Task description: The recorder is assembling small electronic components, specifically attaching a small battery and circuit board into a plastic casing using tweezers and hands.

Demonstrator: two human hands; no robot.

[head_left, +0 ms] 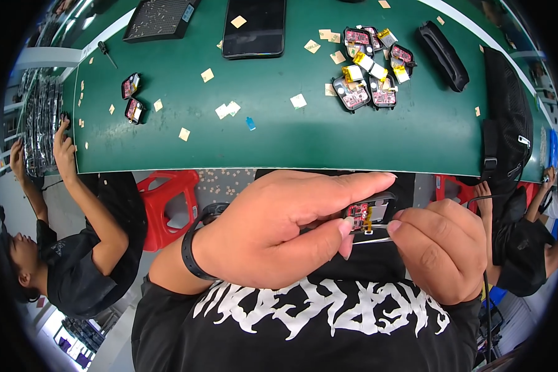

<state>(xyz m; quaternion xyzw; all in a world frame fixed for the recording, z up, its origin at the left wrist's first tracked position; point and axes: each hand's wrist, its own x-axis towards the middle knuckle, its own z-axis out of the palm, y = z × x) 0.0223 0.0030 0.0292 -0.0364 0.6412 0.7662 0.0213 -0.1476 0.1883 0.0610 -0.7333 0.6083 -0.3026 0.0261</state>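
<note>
My left hand (273,226), a dark band on its wrist, grips a small open black plastic case with a red circuit board (356,217) between thumb and fingers. A silvery-grey part fills the case's right side, and a yellow strip crosses near its lower edge. My right hand (443,248) pinches thin metal tweezers (375,240). Their prongs point left, and their tips are close to the case's lower edge by a tiny white piece. Whether the tips touch that piece, I cannot tell. Both hands are in front of my chest, off the table's near edge.
On the green table (260,149) are several similar opened cases (353,96) with battery cells, two more cases (130,85), scattered paper squares, a dark phone (254,28), a parts tray (161,18), a screwdriver (107,54), a black pouch (443,56) and bag (508,118). People work both sides.
</note>
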